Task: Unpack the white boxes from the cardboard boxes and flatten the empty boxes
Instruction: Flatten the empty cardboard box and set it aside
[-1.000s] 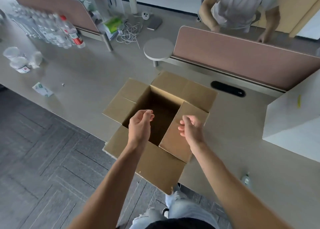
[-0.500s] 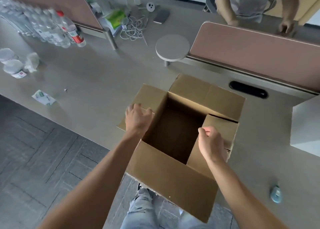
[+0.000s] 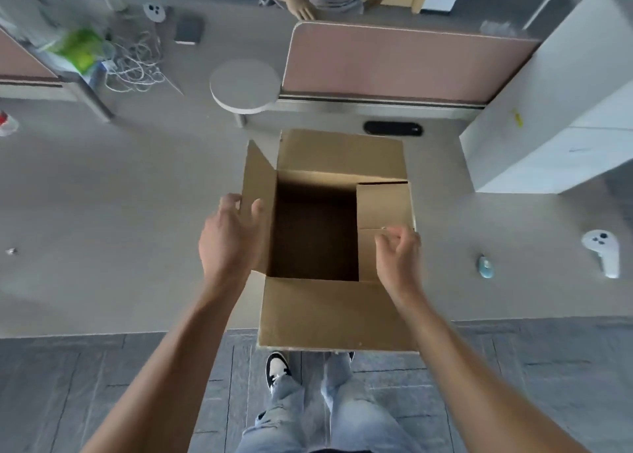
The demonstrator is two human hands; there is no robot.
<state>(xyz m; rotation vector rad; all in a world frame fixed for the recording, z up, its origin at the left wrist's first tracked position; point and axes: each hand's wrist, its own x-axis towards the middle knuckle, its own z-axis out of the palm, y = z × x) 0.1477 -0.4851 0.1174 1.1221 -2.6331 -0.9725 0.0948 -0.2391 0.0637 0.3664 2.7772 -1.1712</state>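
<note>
Cardboard box (image 3: 337,312): on desk (image 3: 137,247) at near edge, open, inside looks empty, near flap hangs over edge.
L hand (image 3: 227,238): pinches box's left flap, thumb inside, fingers outside.
R hand (image 3: 399,259): fingers curled on box's right flap, which is folded inward.
White boxes (image 3: 555,117): right of cardboard box, on desk, well apart.

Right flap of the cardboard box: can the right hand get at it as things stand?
Probably yes. The right hand is already at the right flap, fingers curled by its edge, nothing between them. Actual contact is unclear.
</note>
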